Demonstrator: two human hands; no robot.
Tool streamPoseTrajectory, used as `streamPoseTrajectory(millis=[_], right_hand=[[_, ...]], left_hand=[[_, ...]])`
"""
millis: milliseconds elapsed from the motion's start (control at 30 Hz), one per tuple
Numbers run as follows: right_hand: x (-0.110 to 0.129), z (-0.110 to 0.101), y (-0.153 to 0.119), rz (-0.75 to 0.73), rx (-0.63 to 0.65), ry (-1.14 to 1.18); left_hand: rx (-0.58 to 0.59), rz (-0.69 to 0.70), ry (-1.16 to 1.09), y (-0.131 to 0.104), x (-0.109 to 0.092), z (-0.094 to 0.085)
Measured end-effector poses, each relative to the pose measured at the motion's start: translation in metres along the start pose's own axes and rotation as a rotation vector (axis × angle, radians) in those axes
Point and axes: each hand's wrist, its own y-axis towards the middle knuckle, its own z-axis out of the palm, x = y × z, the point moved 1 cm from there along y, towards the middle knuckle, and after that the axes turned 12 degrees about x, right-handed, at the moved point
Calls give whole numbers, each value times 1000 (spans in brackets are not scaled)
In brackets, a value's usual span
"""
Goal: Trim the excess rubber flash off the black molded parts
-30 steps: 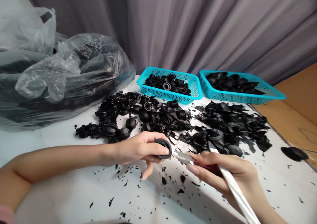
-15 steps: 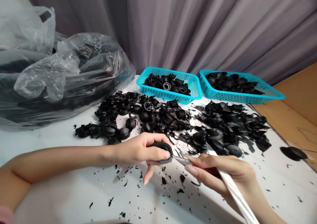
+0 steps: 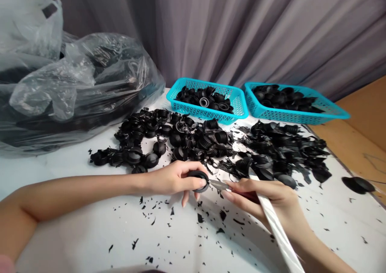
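My left hand [image 3: 175,179] is closed on a round black rubber part [image 3: 198,181], thumb on its face and other fingers curled under it. My right hand [image 3: 268,196] grips a slim bladed tool [image 3: 217,184], its metal tip at the part's right edge. Whether it is a knife or small scissors I cannot tell; its handle is mostly covered by my fingers, with some dark red showing. A long white strip [image 3: 279,228] runs across my right hand; whether it belongs to the tool is unclear. Beyond my hands lie heaped black ribbed rubber parts [image 3: 205,142].
Two blue baskets [image 3: 208,114] [image 3: 298,114] of black parts stand at the back. Another heap [image 3: 286,148] lies right, with a lone black part [image 3: 358,184] by the edge. A large plastic bag [image 3: 75,92] fills the left. Black scraps [image 3: 134,244] litter the white table [image 3: 75,232].
Both hands have shifted slightly up in view with the part and tool. My left lower fingers have curled in, two tips now showing below the part. The tip stays by the part's edge.
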Motion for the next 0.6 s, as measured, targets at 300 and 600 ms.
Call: streamPoseTrajectory(millis=[300,600], right_hand=[[-8,-2,4,8,45,23],[-11,-1,4,29,43,19]], left_hand=[[-39,37,-39,4,2,1],[-30,50,-49,5,6,-1]])
